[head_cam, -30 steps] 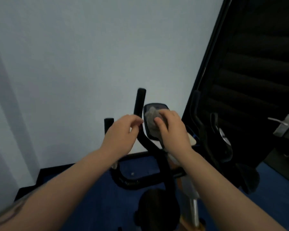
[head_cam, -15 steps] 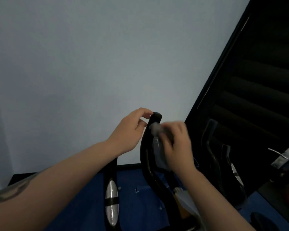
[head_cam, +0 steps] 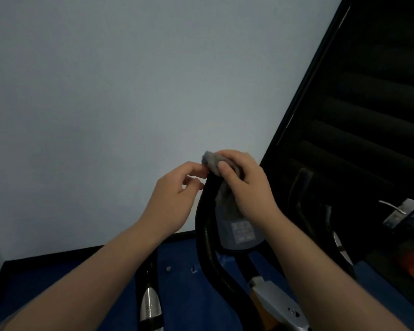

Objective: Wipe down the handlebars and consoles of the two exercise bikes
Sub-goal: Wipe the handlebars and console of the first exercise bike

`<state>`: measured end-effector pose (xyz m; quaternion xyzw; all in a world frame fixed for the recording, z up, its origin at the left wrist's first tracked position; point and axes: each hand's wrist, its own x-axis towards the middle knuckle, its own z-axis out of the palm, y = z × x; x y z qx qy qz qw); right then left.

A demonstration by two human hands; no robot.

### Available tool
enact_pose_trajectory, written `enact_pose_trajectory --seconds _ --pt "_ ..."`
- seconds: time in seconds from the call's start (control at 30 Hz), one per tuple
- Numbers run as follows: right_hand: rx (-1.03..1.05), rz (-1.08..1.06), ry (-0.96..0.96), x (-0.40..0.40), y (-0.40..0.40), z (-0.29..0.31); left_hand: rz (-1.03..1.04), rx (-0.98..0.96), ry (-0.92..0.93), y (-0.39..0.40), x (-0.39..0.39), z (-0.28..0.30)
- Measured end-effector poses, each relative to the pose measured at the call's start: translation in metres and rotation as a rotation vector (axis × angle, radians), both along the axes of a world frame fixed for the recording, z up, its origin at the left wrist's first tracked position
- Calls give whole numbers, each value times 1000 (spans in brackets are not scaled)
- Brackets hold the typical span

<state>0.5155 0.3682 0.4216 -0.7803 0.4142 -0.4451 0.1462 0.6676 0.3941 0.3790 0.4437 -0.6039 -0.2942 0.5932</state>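
The right hand (head_cam: pixel 245 185) grips a grey cloth (head_cam: pixel 213 162), fingers and thumb curled round it, and holds it wrapped over the top end of the black handlebar (head_cam: pixel 204 235) of the near exercise bike. The left hand (head_cam: pixel 175 199) sits just beside that same tip on the left, its fingers loosely curled with the fingertips (head_cam: pixel 200 173) at the bar and cloth; whether they pinch anything cannot be told. The grey console (head_cam: pixel 240 232) lies directly below the right hand, between the bar's uprights. A second bike's handlebar (head_cam: pixel 299 199) stands further right, against a dark shutter (head_cam: pixel 368 91).
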Motion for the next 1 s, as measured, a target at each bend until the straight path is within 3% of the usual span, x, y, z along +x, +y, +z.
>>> enact_pose_trajectory --seconds 0.1,0.23,0.33,0.43,0.5,0.57,0.63,0.77,0.83,0.9,1.0 --pt "50 -78 -320 -9 19 -32 6 -22 4 2 0 -1" --pt "-89 -129 -504 5 21 -43 -28 -163 -65 3 -2 1" --pt "-188 -139 -304 20 32 -62 -86 -230 -194 2 3 6" --pt "-109 -56 12 -2 43 -78 -151 -271 -389 0 14 3" --pt "-178 -66 41 -13 39 -70 -231 -215 -446 2 20 -3" --pt "-259 -126 -80 -4 32 -58 -263 -149 -457 6 22 -7" --pt "-216 -142 -72 13 36 -61 -192 -102 -494 9 23 -9" --pt "-45 54 314 -14 54 -77 -3 -40 -609 17 24 -16" --pt "-151 28 318 -28 46 -61 4 -15 -603 19 25 -18" --pt "-304 -88 185 -18 33 -43 -16 4 -601 20 24 -17" --pt "-305 -131 151 10 35 -57 -16 6 -660 17 26 -16"
